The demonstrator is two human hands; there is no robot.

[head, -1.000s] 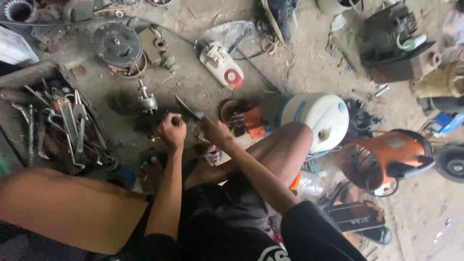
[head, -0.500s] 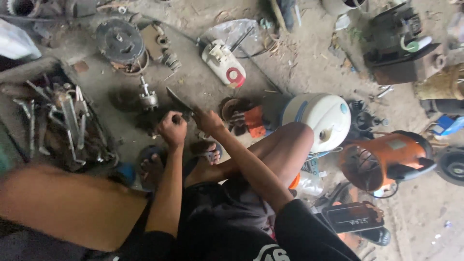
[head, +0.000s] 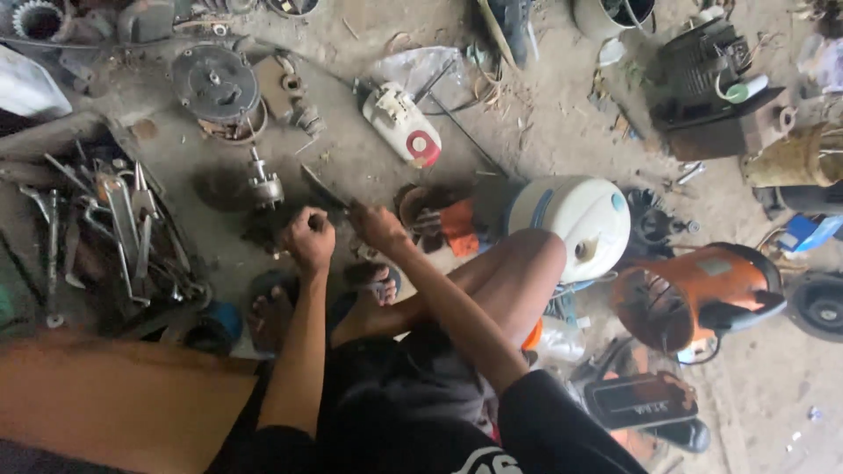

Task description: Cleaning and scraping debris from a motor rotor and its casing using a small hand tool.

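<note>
Dark flat metal blade (head: 323, 189), gripped in the person's closed right hand (head: 378, 225), slants up and to the left over the dirt floor (head: 544, 132).

Since half a second ago the blade has swung from over the left hand (head: 307, 239) to the right hand's side, pointing toward the small grey motor rotor with a shaft (head: 263, 186), just beside its tip. The left hand is a closed fist on something dark I cannot make out. Around them lie a tray of worn metal wrenches and pliers (head: 114, 237), a white plastic housing with a red disc (head: 402, 125), a white and blue rounded tank (head: 571, 219) and an orange fan-guarded machine (head: 694, 294). Both feet sit half hidden under the forearms.
</note>
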